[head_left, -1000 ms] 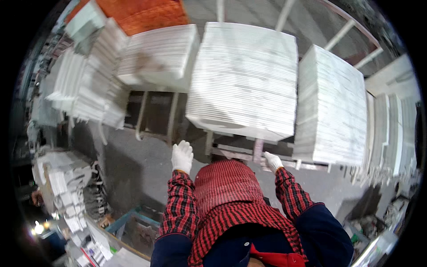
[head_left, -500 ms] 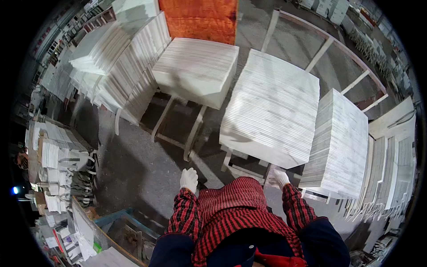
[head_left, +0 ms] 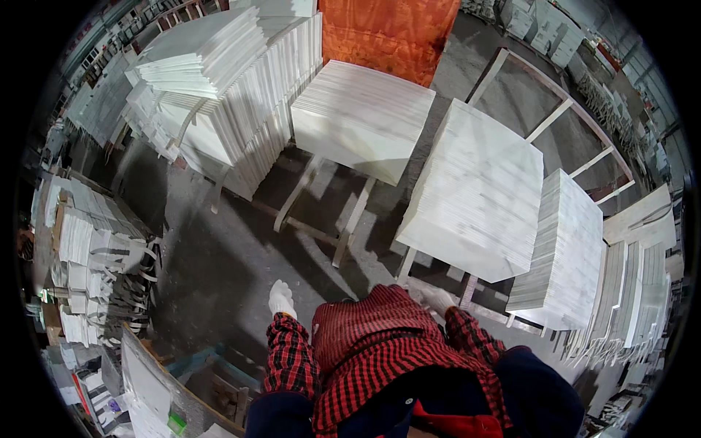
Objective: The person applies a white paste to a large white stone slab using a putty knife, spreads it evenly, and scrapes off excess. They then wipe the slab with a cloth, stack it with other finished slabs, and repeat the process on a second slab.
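Note:
My left hand (head_left: pixel 282 299), in a white knit glove, hangs over the grey floor with loosely spread fingers and holds nothing. My right hand (head_left: pixel 436 298), gloved alike and a little smeared, is held in front of me near the metal rack (head_left: pixel 467 292); its fingers look extended and nothing shows in them. Beyond it stands a large stack of white slabs (head_left: pixel 475 190), set on edge on that rack. A smaller slab stack (head_left: pixel 358 117) sits on another rack ahead. Both hands appear apart from the slabs. Red-and-black checked sleeves cover my forearms.
More white slabs (head_left: pixel 558 252) lean at the right. Tall slab stacks (head_left: pixel 241 124) stand at the left, before an orange panel (head_left: pixel 387 36). Rack legs (head_left: pixel 353 223) jut out over the floor. Strapped pale pieces (head_left: pixel 95 248) and a curved board (head_left: pixel 157 379) are at my left.
The view has turned, so the slab stacks sit further right in it. My left hand has shifted left and its fingers have loosened. My right hand has come inward across my front.

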A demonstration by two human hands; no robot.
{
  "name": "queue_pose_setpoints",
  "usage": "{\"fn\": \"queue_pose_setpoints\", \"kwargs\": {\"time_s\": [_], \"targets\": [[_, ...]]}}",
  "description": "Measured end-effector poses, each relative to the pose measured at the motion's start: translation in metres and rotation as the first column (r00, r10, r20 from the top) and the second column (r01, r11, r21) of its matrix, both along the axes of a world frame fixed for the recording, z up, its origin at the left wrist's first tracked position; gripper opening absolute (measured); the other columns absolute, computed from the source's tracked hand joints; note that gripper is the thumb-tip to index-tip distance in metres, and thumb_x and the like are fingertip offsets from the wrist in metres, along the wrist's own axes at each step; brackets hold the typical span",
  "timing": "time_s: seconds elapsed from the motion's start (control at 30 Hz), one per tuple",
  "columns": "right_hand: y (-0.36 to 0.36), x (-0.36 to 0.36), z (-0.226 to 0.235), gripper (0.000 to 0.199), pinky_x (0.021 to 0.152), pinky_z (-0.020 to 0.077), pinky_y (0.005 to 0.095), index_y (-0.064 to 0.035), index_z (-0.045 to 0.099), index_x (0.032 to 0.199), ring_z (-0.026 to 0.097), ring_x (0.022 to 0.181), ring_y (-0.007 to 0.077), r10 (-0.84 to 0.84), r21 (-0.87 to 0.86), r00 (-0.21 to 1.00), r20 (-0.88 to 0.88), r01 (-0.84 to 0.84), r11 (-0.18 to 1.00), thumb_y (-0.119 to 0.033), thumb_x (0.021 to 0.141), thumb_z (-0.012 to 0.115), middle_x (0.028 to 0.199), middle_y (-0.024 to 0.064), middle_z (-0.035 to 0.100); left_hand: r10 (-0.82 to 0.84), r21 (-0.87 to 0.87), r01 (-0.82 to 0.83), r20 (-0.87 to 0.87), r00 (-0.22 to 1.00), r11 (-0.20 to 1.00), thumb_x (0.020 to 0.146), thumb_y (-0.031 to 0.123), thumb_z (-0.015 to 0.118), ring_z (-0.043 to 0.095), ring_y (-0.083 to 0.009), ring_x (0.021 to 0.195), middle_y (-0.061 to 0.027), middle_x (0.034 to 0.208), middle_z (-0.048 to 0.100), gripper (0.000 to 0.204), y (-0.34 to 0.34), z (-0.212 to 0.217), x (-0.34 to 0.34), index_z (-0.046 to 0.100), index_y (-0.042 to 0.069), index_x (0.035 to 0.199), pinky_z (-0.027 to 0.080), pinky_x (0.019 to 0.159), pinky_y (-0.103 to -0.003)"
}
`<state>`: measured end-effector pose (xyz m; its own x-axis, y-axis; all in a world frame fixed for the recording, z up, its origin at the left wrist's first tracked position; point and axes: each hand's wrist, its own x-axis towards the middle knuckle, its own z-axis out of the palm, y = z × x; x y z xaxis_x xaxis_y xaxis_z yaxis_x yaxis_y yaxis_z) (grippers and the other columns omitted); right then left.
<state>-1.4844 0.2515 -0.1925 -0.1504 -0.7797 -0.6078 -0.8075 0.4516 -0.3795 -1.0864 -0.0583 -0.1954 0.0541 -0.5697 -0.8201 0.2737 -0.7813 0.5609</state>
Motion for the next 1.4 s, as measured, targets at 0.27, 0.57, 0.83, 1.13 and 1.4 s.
{"fn": "queue_pose_setpoints", "kwargs": {"time_s": [0.27,0.57,0.83,1.13,1.4], "targets": [[-0.078,-0.009,0.029,0.042,0.064,0.0553,0.0306,-0.005,0.068,0.112,0.067,0.073,0.0166,-0.762,0.327,0.498,0.415,0.7,0.635,-0.042,0.097,0.053,0.095,0.0088,0.07,-0.272,-0.032,0.271,-0.13,0.953,0.962,0.096,0.024,0.052,0.045,-0.0279,0.135,-0.0048,0.15,0.048,0.053,0.013,0.011,-0.01,0.044,0.018,0.149,0.03,0.114,-0.045],[-0.161,-0.045,-0.006,0.048,0.071,0.0561,0.038,-0.0036,0.059,0.129,0.068,0.086,0.0266,-0.875,0.515,-0.012,0.484,0.813,0.274,-0.038,0.094,0.06,0.107,0.0143,0.069,-0.447,-0.193,0.434,-0.023,0.894,0.88,0.098,0.034,0.052,0.061,-0.0197,0.098,-0.0063,0.111,0.066,0.03,-0.13,-0.079,0.04,0.063,0.012,0.115,0.047,0.081,-0.036],[-0.305,-0.18,-0.077,0.019,0.052,0.0384,0.0326,-0.0105,0.053,0.096,0.048,0.059,0.0133,-0.653,0.021,0.296,0.697,0.902,0.431,-0.027,0.095,0.062,0.073,-0.0018,0.049,-0.419,-0.335,0.835,0.745,0.519,0.437,0.097,0.028,0.058,0.062,-0.0166,0.103,-0.0074,0.112,0.066,0.036,-0.326,0.005,-0.243,0.063,0.006,0.125,0.048,0.09,-0.031],[-0.436,-0.265,-0.074,0.036,0.049,0.0371,0.0339,-0.0105,0.051,0.104,0.046,0.057,0.0127,-0.831,0.176,-0.126,0.542,0.984,-0.034,-0.025,0.082,0.076,0.078,0.0004,0.05,-0.399,-0.212,0.46,0.274,0.875,0.862,0.101,0.02,0.052,0.059,-0.0083,0.087,0.0007,0.102,0.063,0.046,-0.465,-0.035,-0.354,0.046,0.009,0.145,0.048,0.074,-0.023],[-0.464,-0.261,-0.091,0.069,0.097,0.0458,0.0321,-0.0108,0.046,0.145,0.056,0.116,0.0186,-0.827,0.108,-0.175,0.535,0.984,-0.139,-0.005,0.081,0.07,0.13,0.0065,0.059,-0.486,-0.179,0.778,0.69,0.535,0.603,0.09,0.032,0.057,0.046,-0.0359,0.135,-0.0238,0.146,0.048,0.07,-0.557,-0.056,-0.393,0.035,0.0,0.149,0.035,0.109,-0.04]]}}
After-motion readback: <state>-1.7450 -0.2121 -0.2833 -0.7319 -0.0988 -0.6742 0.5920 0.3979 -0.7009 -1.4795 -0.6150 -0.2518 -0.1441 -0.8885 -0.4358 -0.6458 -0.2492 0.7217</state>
